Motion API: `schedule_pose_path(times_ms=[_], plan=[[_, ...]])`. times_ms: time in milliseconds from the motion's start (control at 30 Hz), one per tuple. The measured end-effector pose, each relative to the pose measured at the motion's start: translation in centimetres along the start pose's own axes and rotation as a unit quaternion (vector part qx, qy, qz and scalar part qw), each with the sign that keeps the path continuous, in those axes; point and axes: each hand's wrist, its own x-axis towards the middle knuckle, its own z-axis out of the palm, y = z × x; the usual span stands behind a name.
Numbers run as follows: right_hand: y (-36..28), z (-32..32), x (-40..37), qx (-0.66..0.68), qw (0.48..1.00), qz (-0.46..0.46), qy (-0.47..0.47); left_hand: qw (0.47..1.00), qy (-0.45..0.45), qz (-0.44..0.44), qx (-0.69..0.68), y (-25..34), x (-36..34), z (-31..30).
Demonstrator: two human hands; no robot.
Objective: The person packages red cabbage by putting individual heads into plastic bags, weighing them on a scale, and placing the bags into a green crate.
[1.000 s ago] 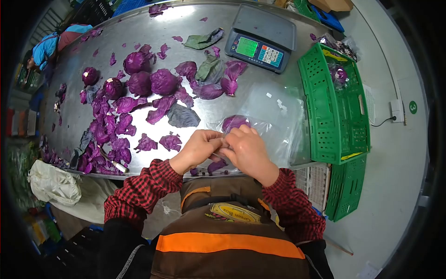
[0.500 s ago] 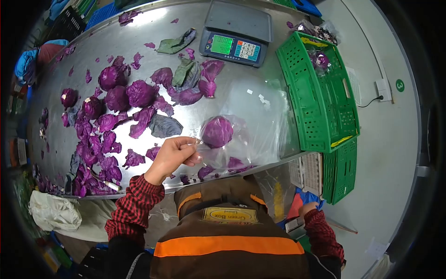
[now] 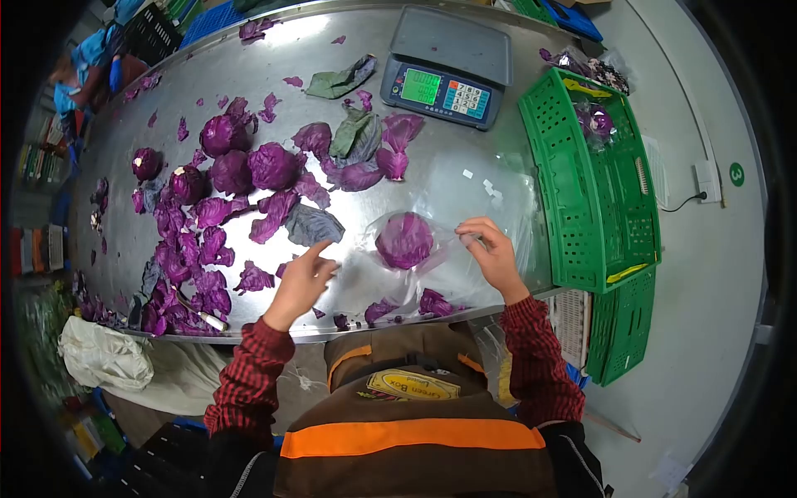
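A red cabbage [image 3: 404, 241] sits inside a clear plastic bag [image 3: 432, 276] on the metal table [image 3: 357, 222]. On the right, the thumb and fingers of my right hand [image 3: 493, 256] are closed on the bag's edge. My left hand [image 3: 303, 285] is to the left of the bag, apart from it, with its fingers spread and nothing in them. A grey-purple leaf [image 3: 314, 225] lies just beyond my left hand. Small white labels [image 3: 490, 191] lie beyond my right hand.
Several cabbages [image 3: 272, 166] and loose leaves cover the left side, with a white-handled knife [image 3: 212, 320] near the front edge. A scale [image 3: 447, 66] stands at the back. A green crate [image 3: 566, 178] is at the right. A person [image 3: 91, 70] shows at the far left.
My right hand has come up from beside the table to the bag's right side. My left hand has let go of the bag and opened. The view has shifted slightly.
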Motion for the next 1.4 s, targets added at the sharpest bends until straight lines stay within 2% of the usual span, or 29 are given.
schedule_pose_path(times_ms=[33, 67, 100, 167, 267, 300, 367, 400, 500, 533, 567, 600, 667, 700, 733, 767, 900, 967, 1033, 1067, 1100, 1133, 1167, 1200, 1233, 1300, 1333, 1367, 1400], plan=[[0.1, 0.0, -0.1, 0.019, 1.0, 0.016, 0.003, 0.975, 0.053, 0.176, 0.126, 0.1, 0.3, 1.6], [0.2, 0.0, 0.0, 0.037, 0.999, 0.03, 0.008, 0.9, 0.104, 0.344, 0.248, 0.4, 0.7, 2.9], [0.3, 0.2, 0.1, 0.036, 0.999, 0.028, 0.007, 0.899, 0.105, 0.345, 0.246, 0.9, 1.3, 3.6], [0.4, 0.9, 0.1, 0.041, 0.999, -0.002, 0.027, 0.838, 0.07, 0.468, 0.274, 2.2, 3.1, 4.5], [0.6, 2.2, 0.1, 0.128, 0.989, -0.002, 0.068, 0.843, 0.04, 0.507, 0.173, 1.0, 7.0, 5.9], [0.8, 2.4, 0.1, 0.127, 0.989, -0.002, 0.069, 0.843, 0.04, 0.507, 0.173, 0.8, 7.4, 6.4], [1.1, 2.6, 0.2, 0.132, 0.988, -0.008, 0.078, 0.921, 0.058, 0.385, 0.01, 1.8, 7.3, 7.5], [1.3, 2.6, 0.3, 0.132, 0.988, -0.008, 0.08, 0.886, 0.066, 0.45, 0.094, 2.4, 7.4, 7.3], [1.3, 3.0, 0.4, 0.126, 0.988, -0.001, 0.092, 0.849, 0.046, 0.512, 0.121, 2.7, 8.5, 7.4], [1.3, 3.5, 0.6, 0.15, 0.977, 0.019, 0.151, 0.849, 0.044, 0.512, 0.122, 2.2, 8.7, 7.3], [1.5, 3.9, 0.5, 0.174, 0.961, 0.04, 0.209, 0.897, 0.056, 0.438, 0.02, 1.2, 8.6, 7.2], [2.2, 3.9, -0.2, 0.175, 0.961, 0.042, 0.212, 0.929, 0.067, 0.354, -0.082, 0.1, 8.2, 7.1], [3.6, 4.1, -1.4, 0.163, 0.936, 0.136, 0.282, 0.919, 0.162, 0.346, -0.101, -1.8, 6.9, 7.2], [4.0, 4.5, -1.6, 0.164, 0.935, 0.14, 0.283, 0.914, 0.195, 0.342, -0.096, -2.9, 6.4, 7.4], [3.7, 5.5, -1.8, 0.143, 0.933, 0.186, 0.274, 0.917, 0.196, 0.334, -0.095, -3.3, 6.0, 7.6], [3.4, 6.3, -1.9, 0.122, 0.929, 0.232, 0.263, 0.929, 0.231, 0.274, -0.088, -3.8, 5.5, 7.7], [7.7, 7.9, -0.6, 0.013, 0.927, 0.321, 0.196, 0.95, 0.287, 0.12, -0.02, -6.6, 7.2, 6.0], [8.9, 8.9, -1.2, -0.03, 0.932, 0.333, 0.143, 0.967, 0.22, 0.024, -0.126, -10.8, 9.5, 5.9], [10.8, 9.7, -1.0, -0.073, 0.934, 0.337, 0.096, 0.983, 0.178, 0.019, -0.03, -11.6, 10.0, 5.5], [12.0, 10.2, -1.2, -0.171, 0.94, 0.281, 0.09, 0.984, 0.173, 0.02, -0.029, -10.8, 9.3, 5.7], [13.1, 10.5, -1.3, -0.268, 0.934, 0.222, 0.087, 0.962, 0.212, 0.122, 0.119, -9.7, 8.7, 5.7], [13.2, 10.8, -1.2, -0.25, 0.937, 0.224, 0.094, 0.907, 0.24, 0.225, 0.261, -7.9, 7.7, 6.0], [13.1, 10.8, -0.8, -0.234, 0.94, 0.224, 0.108, 0.853, 0.212, 0.357, 0.315, -6.1, 6.5, 5.7], [13.9, 11.1, -0.6, -0.198, 0.943, 0.25, 0.095, 0.796, 0.097, 0.379, 0.462, -6.7, 6.6, 4.2], [14.7, 11.4, -0.3, -0.159, 0.946, 0.27, 0.088, 0.787, -0.026, 0.419, 0.452, -4.6, 5.9, 4.0], [13.4, 11.0, 0.5, -0.229, 0.944, 0.23, 0.063, 0.786, -0.063, 0.41, 0.459, -4.8, 6.0, 3.6], [11.2, 10.8, 1.3, -0.259, 0.931, 0.238, 0.091, 0.768, -0.06, 0.41, 0.489, -5.8, 7.0, 3.8], [9.4, 10.7, 1.7, -0.286, 0.918, 0.25, 0.113, 0.813, -0.063, 0.383, 0.433, -4.5, 6.3, 4.9], [10.3, 10.3, 1.9, -0.283, 0.945, 0.1, 0.132, 0.828, -0.041, 0.376, 0.415, -4.8, 7.4, 5.3]])
